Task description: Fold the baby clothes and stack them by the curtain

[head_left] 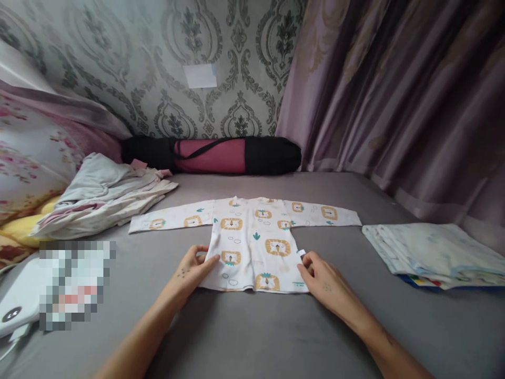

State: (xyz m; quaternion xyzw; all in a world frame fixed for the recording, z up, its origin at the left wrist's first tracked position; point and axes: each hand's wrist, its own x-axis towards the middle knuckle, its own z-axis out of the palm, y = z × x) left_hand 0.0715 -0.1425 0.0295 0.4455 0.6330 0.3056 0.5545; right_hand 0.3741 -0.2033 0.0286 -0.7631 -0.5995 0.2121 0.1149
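Observation:
A small white shirt [246,247] printed with orange lion faces and green leaves lies spread on the grey sheet, both sleeves stretched out sideways and the hem toward me. My left hand [192,267] grips its left side edge above the hem, thumb on top and the other fingers partly hidden by the cloth. On the opposite edge, beside a small white label [302,253], my right hand [320,272] pinches the fabric with its fingers curled.
A heap of crumpled clothes [106,195] lies at left by a floral pillow [35,142]. Nearer are a white device [23,295] with a cable and a blurred-out item. Folded cloths [437,252] lie at right. A black and maroon bag [213,156] rests against the wall.

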